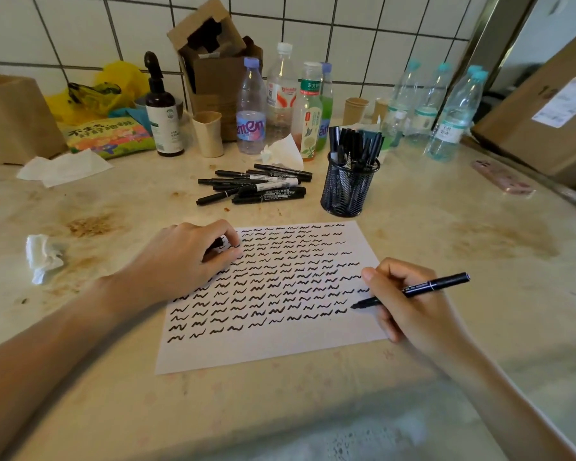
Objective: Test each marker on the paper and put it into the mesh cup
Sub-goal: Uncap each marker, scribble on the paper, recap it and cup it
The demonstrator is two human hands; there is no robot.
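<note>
Right fingers [384,277] pinch marker [413,289], tip on paper [280,347] | left fingers [226,239] curled round cap [217,243]

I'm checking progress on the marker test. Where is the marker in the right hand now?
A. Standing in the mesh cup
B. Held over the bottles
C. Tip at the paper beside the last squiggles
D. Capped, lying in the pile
C: the right hand holds the marker with its tip at the paper.
</note>
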